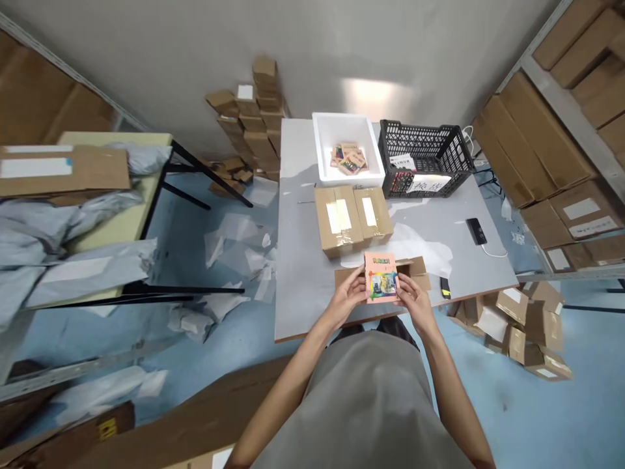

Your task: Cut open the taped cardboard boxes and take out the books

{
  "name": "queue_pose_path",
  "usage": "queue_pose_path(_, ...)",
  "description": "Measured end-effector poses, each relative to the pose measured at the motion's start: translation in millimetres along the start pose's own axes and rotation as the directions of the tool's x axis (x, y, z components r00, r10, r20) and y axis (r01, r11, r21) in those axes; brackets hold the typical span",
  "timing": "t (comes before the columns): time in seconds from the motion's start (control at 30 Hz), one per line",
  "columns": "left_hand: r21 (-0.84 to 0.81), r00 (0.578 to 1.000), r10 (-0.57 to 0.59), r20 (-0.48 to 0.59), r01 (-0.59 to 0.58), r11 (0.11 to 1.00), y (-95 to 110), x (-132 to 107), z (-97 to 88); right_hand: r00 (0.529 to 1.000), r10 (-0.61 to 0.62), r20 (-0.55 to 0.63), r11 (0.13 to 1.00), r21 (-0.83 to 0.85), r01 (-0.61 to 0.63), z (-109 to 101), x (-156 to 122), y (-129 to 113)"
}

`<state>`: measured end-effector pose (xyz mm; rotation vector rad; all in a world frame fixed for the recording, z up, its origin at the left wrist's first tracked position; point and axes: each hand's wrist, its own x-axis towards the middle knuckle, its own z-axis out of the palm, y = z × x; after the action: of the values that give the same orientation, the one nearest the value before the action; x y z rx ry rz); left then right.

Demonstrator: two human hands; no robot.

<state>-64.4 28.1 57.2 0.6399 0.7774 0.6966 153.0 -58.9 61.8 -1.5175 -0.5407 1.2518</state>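
Note:
Both my hands hold a small pink printed box (381, 277) upright over an open brown carton (415, 268) at the near edge of the grey table (303, 260). My left hand (349, 296) grips the box's left side, fingers curled round it. My right hand (411, 298) grips its right side the same way. Two taped brown cartons (351, 218) stand side by side just beyond the open carton.
A white foam tub (323, 150) with several printed boxes and a black plastic crate (424, 159) stand at the table's far end. A phone (476, 230) on a cable lies right. Stacked cartons fill the shelves, and loose cartons and grey bags lie around.

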Motion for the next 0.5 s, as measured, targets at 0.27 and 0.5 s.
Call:
queue_pose_path(0.27, 0.131, 0.957, 0.247, -0.155, -0.228, 0.965, 66.8, 52.7, -9.7, 0.986, -0.142, 0.087, 0.988, 0.079, 0.135, 58.4, 75.1, -52.2)
queue_pose_path(0.5, 0.293, 0.569, 0.754, -0.329, -0.698, 0.654, 219.0, 144.5, 15.5, 0.938, -0.335, 0.089, 0.940, 0.105, 0.326, 128.3, 232.8, -192.7)
